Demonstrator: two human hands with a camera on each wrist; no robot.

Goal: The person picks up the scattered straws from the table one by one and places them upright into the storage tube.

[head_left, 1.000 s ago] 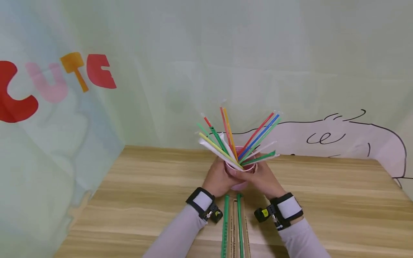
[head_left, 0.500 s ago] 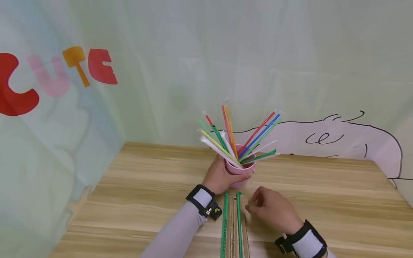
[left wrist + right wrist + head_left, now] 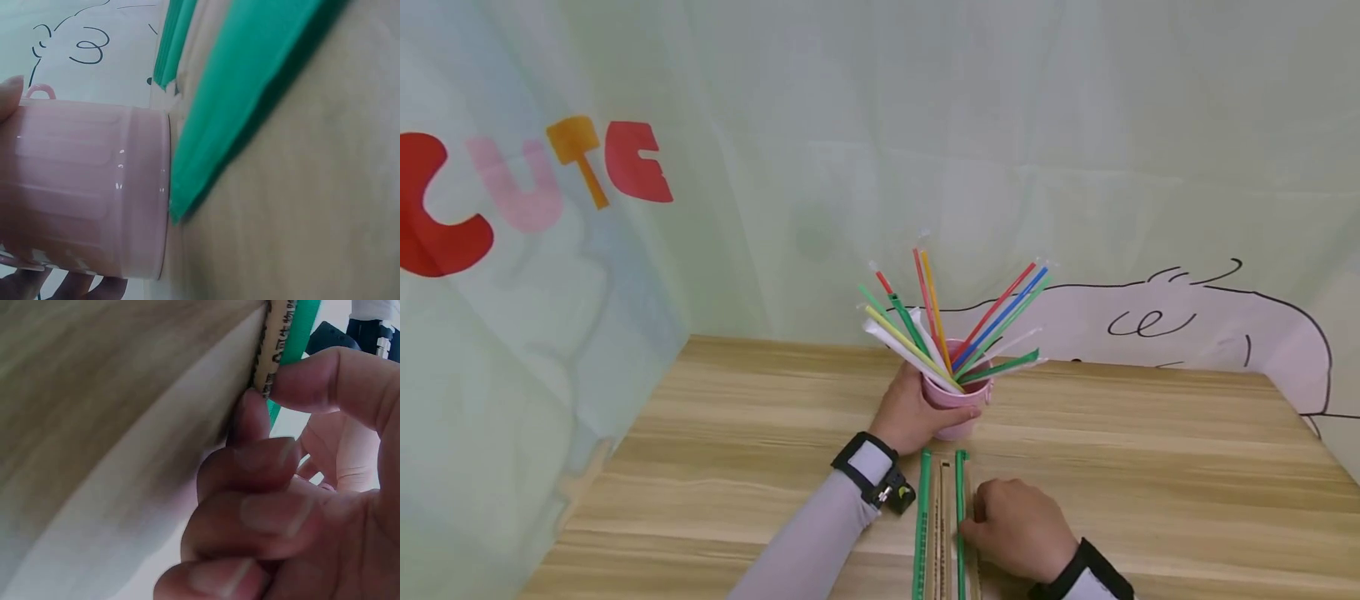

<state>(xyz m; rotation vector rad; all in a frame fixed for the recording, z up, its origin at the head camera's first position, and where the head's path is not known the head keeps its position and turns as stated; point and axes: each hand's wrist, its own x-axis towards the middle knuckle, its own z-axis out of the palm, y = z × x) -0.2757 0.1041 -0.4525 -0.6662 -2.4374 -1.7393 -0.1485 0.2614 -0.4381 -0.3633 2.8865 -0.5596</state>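
Observation:
A pink bucket holds several straws, some in clear film and some in paper wrappers. My left hand grips the bucket's side, thumb across its front; in the left wrist view the bucket shows a small handle loop. Two green-wrapped straws and several brown paper-wrapped straws lie lengthwise on the table in front of it. My right hand is at the right of this row. In the right wrist view its thumb and forefinger pinch a brown-wrapped straw with dark print, a green one behind it.
The wood-grain table extends to both sides of the bucket. Behind it hangs a pale backdrop with colourful letters and a line drawing, close to the bucket.
My right hand has let go of the bucket and come down to the straws on the table. The right green straw has shifted slightly to the right. My left hand stays on the bucket.

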